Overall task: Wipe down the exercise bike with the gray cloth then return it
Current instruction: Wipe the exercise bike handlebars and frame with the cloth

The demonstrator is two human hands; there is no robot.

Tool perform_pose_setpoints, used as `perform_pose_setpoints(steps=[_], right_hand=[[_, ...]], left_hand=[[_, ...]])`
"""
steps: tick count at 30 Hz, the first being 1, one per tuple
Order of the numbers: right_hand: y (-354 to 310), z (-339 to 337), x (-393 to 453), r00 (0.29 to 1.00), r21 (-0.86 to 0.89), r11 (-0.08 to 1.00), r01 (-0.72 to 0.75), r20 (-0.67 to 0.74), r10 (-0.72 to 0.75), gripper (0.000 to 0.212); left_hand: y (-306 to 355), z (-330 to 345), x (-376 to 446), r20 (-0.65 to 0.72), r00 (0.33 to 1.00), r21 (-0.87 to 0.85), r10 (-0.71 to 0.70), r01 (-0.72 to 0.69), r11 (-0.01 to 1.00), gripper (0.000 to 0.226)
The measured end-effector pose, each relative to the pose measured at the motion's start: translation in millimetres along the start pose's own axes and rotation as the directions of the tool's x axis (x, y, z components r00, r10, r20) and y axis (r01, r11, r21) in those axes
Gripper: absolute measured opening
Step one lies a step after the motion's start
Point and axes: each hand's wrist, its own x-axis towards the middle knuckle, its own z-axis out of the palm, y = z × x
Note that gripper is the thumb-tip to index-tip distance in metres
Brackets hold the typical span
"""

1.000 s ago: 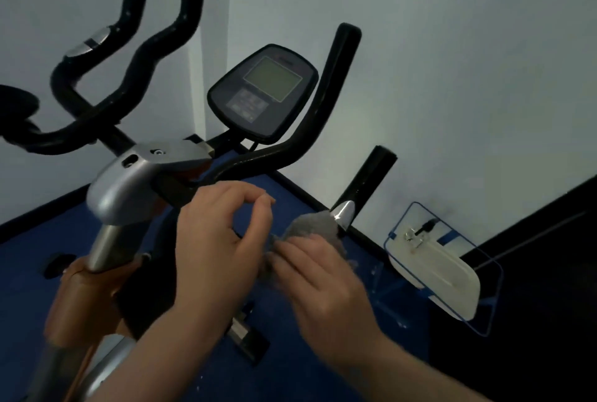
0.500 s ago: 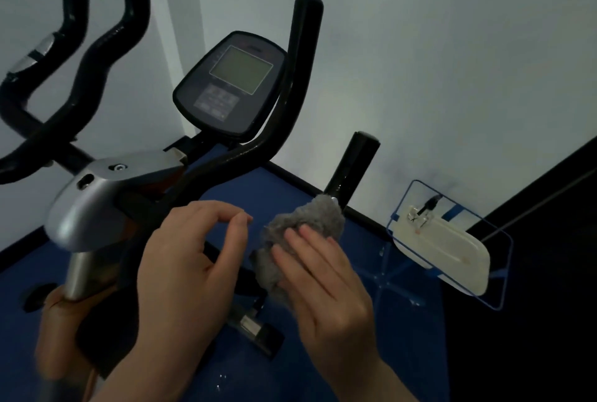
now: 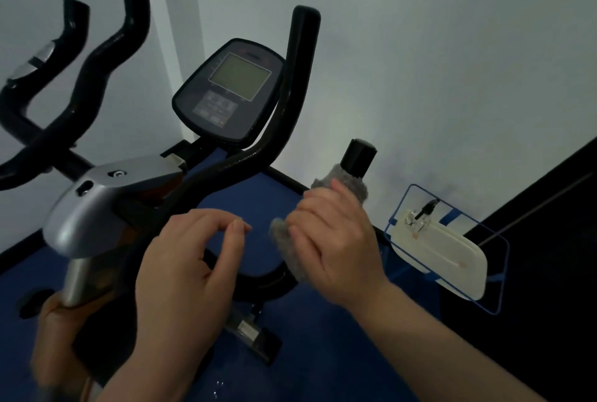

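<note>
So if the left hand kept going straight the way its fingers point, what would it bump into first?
Probably the gray fuzzy cloth that the right hand holds wrapped round the black curved handlebar. The left hand points its loosely curled fingers right, across a gap over the blue floor. Depth is unclear, so it might pass in front.

Open gap between the left hand (image 3: 190,259) and the right hand (image 3: 336,240), blue floor (image 3: 323,353) showing through. Curved black handlebar tube (image 3: 290,104) rises behind that gap; dark oval console with grey screen (image 3: 231,91) stands just left of it. Short black grip stub (image 3: 358,157) blocks passage directly above the right hand. White wall (image 3: 420,62) closes the far side.
</note>
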Motion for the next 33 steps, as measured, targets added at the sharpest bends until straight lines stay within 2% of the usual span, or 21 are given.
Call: perform_pose_setpoints(steps=[3,4,6,9,12,15,18,21,23,25,26,27,29,30,31,33], right_hand=[[-17,11,-9,0.996,0.018,0.996,-0.087,-0.019,0.088,0.031],[-24,17,-18,0.999,0.010,0.999,-0.050,-0.013,0.050,0.033],[-23,20,-26,0.994,-0.016,0.993,0.113,-0.009,-0.113,0.030],[8,10,-3,0.947,-0.075,0.944,0.320,-0.010,-0.322,0.028],[44,-7,25,0.903,-0.139,0.892,0.430,0.049,-0.428,0.033],[74,-19,50,0.816,-0.267,0.773,0.576,0.126,-0.564,0.043],[84,-20,64,0.790,-0.275,0.752,0.599,0.053,-0.610,0.034],[81,-17,69,0.863,-0.178,0.859,0.479,-0.080,-0.498,0.032],[74,-17,71,0.936,-0.101,0.950,0.295,-0.168,-0.309,0.036],[63,-16,69,0.962,0.016,0.998,0.053,-0.270,-0.046,0.037],[56,-13,69,0.938,0.115,0.989,-0.095,-0.322,0.127,0.037],[48,-9,68,0.877,0.234,0.943,-0.235,-0.368,0.309,0.037],[29,3,66,0.716,0.420,0.819,-0.392,-0.420,0.558,0.036],[23,9,65,0.687,0.427,0.806,-0.410,-0.436,0.581,0.034],[21,11,62,0.718,0.367,0.842,-0.395,-0.449,0.532,0.032],[30,1,59,0.884,0.157,0.961,-0.226,-0.382,0.270,0.032]], left_hand=[[0,-1,1,-0.006,1.000,0.008,-0.005,0.005,1.000,0.022],[0,0,1,-0.010,1.000,0.013,-0.007,0.007,1.000,0.022],[0,1,1,-0.013,1.000,0.020,-0.008,0.008,1.000,0.022],[0,0,2,-0.007,1.000,0.023,0.001,-0.001,1.000,0.023],[0,-1,1,0.010,1.000,0.022,-0.014,0.014,1.000,0.024],[-2,-1,2,0.028,1.000,0.027,-0.009,0.009,1.000,0.025],[-1,-1,3,0.031,0.999,0.028,-0.014,0.013,1.000,0.026],[-1,-1,1,0.001,1.000,0.028,-0.009,0.009,1.000,0.024],[-1,0,1,-0.008,1.000,0.029,-0.005,0.006,1.000,0.023],[-1,1,0,-0.013,1.000,0.023,-0.009,0.009,1.000,0.023],[-1,0,0,-0.018,1.000,0.020,-0.013,0.013,1.000,0.023],[-1,0,0,-0.026,0.999,0.021,-0.020,0.020,1.000,0.023],[2,0,0,-0.036,0.999,0.033,-0.034,0.036,0.999,0.022],[2,0,0,-0.034,0.999,0.039,-0.035,0.036,0.999,0.021],[2,-1,0,-0.030,0.999,0.047,-0.028,0.030,0.998,0.020],[2,-1,0,-0.022,1.000,0.062,-0.012,0.014,0.998,0.020]])
